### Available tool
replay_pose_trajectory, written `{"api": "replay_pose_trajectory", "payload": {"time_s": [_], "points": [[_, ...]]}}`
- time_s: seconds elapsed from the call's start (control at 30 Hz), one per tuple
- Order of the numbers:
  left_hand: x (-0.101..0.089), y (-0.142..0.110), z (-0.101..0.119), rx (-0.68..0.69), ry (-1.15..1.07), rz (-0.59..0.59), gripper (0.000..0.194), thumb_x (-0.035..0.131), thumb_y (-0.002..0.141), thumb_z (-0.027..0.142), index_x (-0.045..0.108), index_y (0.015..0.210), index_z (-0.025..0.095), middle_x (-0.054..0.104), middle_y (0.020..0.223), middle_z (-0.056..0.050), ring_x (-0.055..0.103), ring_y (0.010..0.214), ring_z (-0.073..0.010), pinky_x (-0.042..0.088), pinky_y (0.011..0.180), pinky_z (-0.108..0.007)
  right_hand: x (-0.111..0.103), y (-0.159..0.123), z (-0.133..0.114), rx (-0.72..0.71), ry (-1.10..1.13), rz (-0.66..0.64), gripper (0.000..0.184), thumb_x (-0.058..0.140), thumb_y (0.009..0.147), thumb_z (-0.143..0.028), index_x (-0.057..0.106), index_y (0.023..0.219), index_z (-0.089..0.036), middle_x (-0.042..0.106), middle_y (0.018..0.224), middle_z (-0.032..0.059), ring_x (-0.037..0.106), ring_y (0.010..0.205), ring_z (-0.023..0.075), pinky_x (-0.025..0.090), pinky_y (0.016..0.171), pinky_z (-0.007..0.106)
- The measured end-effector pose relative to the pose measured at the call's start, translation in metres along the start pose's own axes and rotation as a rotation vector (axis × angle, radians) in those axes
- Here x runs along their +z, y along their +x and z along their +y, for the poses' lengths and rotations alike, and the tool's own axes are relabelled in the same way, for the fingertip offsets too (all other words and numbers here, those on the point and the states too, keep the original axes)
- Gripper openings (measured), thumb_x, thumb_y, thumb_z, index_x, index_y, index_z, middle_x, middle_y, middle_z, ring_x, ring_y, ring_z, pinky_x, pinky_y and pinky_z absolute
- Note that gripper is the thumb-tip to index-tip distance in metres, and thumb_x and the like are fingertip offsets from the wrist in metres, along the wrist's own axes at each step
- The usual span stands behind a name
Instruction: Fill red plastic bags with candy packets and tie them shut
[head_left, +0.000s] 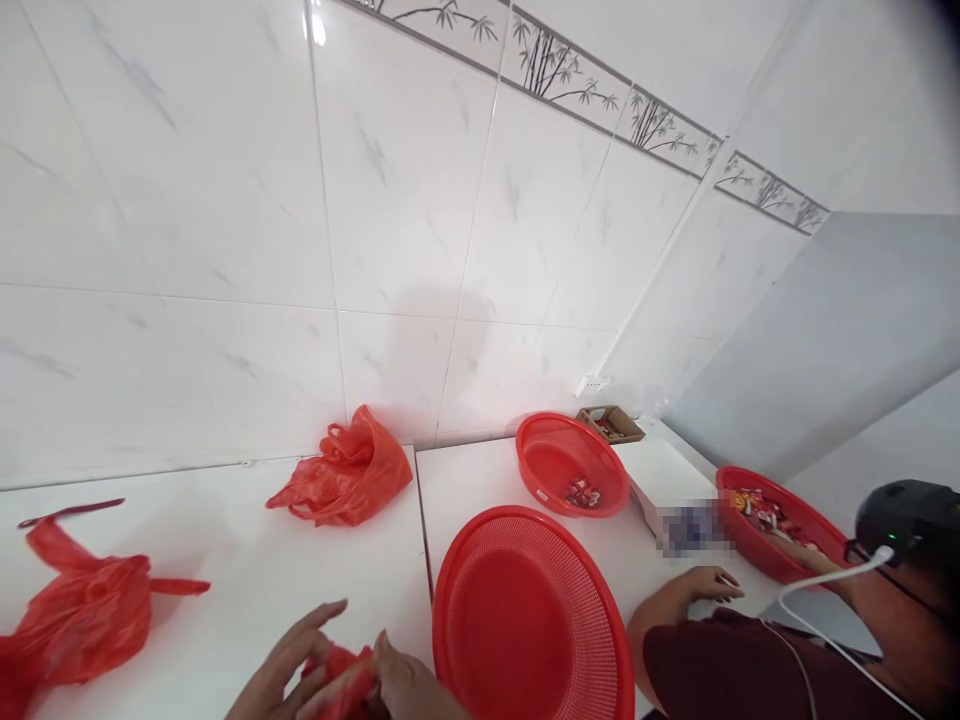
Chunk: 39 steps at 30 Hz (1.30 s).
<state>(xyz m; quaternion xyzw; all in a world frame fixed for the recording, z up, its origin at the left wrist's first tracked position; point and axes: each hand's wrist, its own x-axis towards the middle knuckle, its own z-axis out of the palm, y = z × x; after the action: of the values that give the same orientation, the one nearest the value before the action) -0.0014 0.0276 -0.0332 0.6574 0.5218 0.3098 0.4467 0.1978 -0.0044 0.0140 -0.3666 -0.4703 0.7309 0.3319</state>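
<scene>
At the bottom of the view, my left hand (281, 660) and my right hand (405, 685) both grip a crumpled red plastic bag (337, 680) between them. Most of that bag is hidden by my fingers. A large red round basket (517, 517) lies to the right of my right hand, with nothing visible inside. Two more loose red plastic bags rest on the white table (247, 560): a heaped one (345, 475) ahead of my hands and a spread one (75, 620) to my left.
A smaller red basket (562, 418) holds wrapped sweets. A co-worker (750, 670) in a maroon shirt sits at the right, with one hand (709, 585) on the table and another (814, 560) by a third red basket (795, 503). A cardboard tray (609, 424) stands by the tiled wall (397, 200).
</scene>
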Motion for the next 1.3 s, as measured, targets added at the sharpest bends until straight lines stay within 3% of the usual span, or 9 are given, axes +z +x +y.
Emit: {"api": "replay_pose_trajectory", "payload": {"time_s": [0.07,0.2,0.33,0.53,0.67,0.73,0.93,1.17,1.3], "points": [[0.005,-0.003,0.007,-0.068,-0.144,-0.08,0.048,0.052,0.077,0.071,0.059,0.077,0.024,0.068,0.098,-0.006,0.06,0.096,-0.0259,0.052,0.08,-0.035,-0.002,-0.005,-0.014,0.01,-0.089,-0.048,0.078,0.015,0.093,-0.064,0.075,0.085,-0.014,0.05,0.056,0.0017,0.04,0.05,0.0096,0.029,0.05,0.023],[0.007,-0.007,0.032,-0.198,-0.225,-0.117,0.047,0.049,0.08,0.067,0.046,0.068,0.022,0.051,0.064,0.003,0.048,0.063,-0.0155,0.043,0.061,-0.027,-0.006,0.001,-0.029,-0.033,-0.236,-0.094,0.031,0.058,0.079,-0.032,0.072,0.105,-0.023,0.055,0.071,-0.0025,0.044,0.06,0.0087,0.035,0.057,0.02],[0.005,-0.008,0.046,-0.23,-0.207,-0.097,0.035,0.049,0.08,0.054,0.04,0.068,0.022,0.044,0.063,0.005,0.041,0.061,-0.014,0.036,0.059,-0.026,-0.01,0.02,-0.014,0.015,-0.494,0.164,0.063,0.056,0.066,-0.013,0.056,0.127,-0.029,0.056,0.073,-0.0051,0.051,0.065,0.0112,0.038,0.06,0.021],[0.007,-0.011,0.052,-0.258,-0.095,-0.039,0.014,0.046,0.072,0.03,0.035,0.067,0.023,0.041,0.064,0.006,0.039,0.064,-0.0137,0.033,0.061,-0.026,-0.008,0.043,0.016,0.027,-0.745,0.419,0.019,0.049,0.072,-0.014,0.065,0.079,-0.021,0.063,0.071,-0.0008,0.052,0.065,0.0125,0.032,0.058,0.024],[0.005,-0.011,0.048,-0.264,-0.06,-0.032,0.01,0.046,0.068,0.022,0.036,0.066,0.023,0.041,0.063,0.006,0.039,0.063,-0.013,0.031,0.059,-0.025,-0.007,0.05,0.027,0.049,-0.598,0.401,0.013,0.049,0.073,-0.018,0.054,0.062,-0.02,0.059,0.061,-0.0019,0.047,0.058,0.012,0.029,0.053,0.024],[0.002,-0.011,0.043,-0.277,-0.023,0.008,0.008,0.046,0.068,0.021,0.038,0.067,0.022,0.041,0.062,0.006,0.039,0.063,-0.013,0.031,0.058,-0.024,-0.007,0.051,0.031,0.073,-0.427,0.352,0.005,0.053,0.068,-0.018,0.058,0.067,-0.019,0.057,0.06,-0.0029,0.046,0.056,0.0118,0.031,0.053,0.024],[-0.006,-0.015,0.037,-0.299,0.031,0.014,0.006,0.05,0.069,0.019,0.044,0.07,0.021,0.048,0.066,0.006,0.044,0.066,-0.013,0.033,0.06,-0.024,-0.012,0.047,0.029,0.062,0.259,0.161,0.021,0.065,0.067,-0.021,0.068,0.088,-0.016,0.065,0.078,0.0012,0.054,0.066,0.0111,0.042,0.064,0.023],[-0.047,-0.048,0.016,-0.214,0.251,0.046,0.007,0.051,0.07,0.016,0.047,0.066,0.021,0.058,0.083,0.0,0.053,0.082,-0.0169,0.039,0.074,-0.026,-0.048,0.052,0.038,0.108,0.346,0.475,0.035,0.083,0.057,-0.028,0.071,0.088,-0.017,0.066,0.083,0.0019,0.059,0.071,0.0121,0.051,0.071,0.024],[-0.07,-0.075,-0.023,-0.429,0.35,0.122,0.004,0.051,0.075,0.02,0.053,0.071,0.021,0.061,0.085,-0.001,0.057,0.082,-0.019,0.041,0.073,-0.028,-0.061,0.05,0.056,0.149,0.357,0.573,0.042,0.086,0.05,-0.031,0.07,0.087,-0.018,0.065,0.088,0.0026,0.062,0.077,0.0148,0.055,0.072,0.026]]}}
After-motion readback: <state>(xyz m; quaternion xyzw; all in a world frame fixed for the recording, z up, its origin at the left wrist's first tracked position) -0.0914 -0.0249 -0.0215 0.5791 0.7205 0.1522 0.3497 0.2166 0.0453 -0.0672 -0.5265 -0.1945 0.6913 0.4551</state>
